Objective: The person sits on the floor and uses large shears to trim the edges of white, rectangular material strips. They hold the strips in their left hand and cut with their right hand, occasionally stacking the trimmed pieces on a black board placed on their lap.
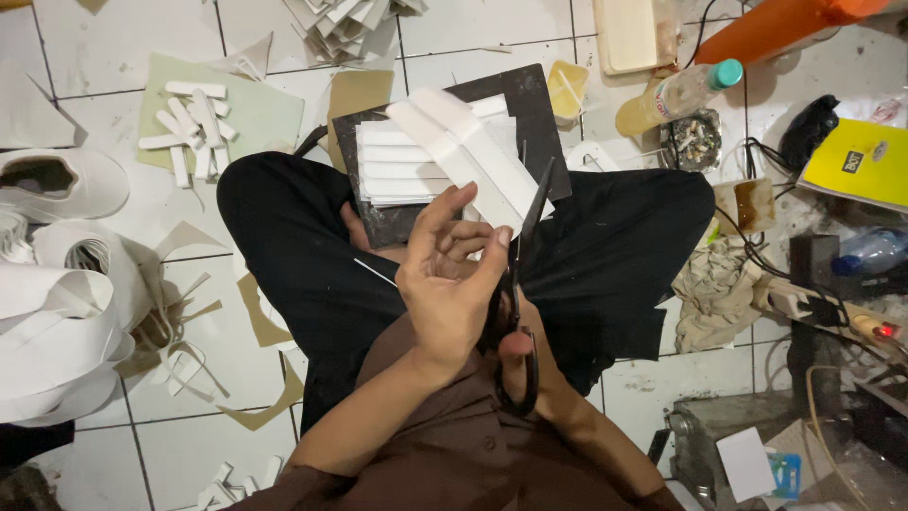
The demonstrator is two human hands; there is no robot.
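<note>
I sit cross-legged on a tiled floor. My left hand (452, 274) pinches the near end of a long white strip (463, 151), fingers curled around it. My right hand (518, 348), mostly hidden behind the left, grips the handles of black scissors (518, 284). The blades point away from me, along the strip's right edge. Behind the strip, a dark board (539, 99) rests on my knees with a stack of white cut strips (402, 166) on it.
White rolls of material (57, 312) lie at the left, and loose strips on a green sheet (255, 114). At the right are a bottle (676, 95), an ashtray (695, 140), a yellow booklet (856, 161), a power strip (813, 305) and cables.
</note>
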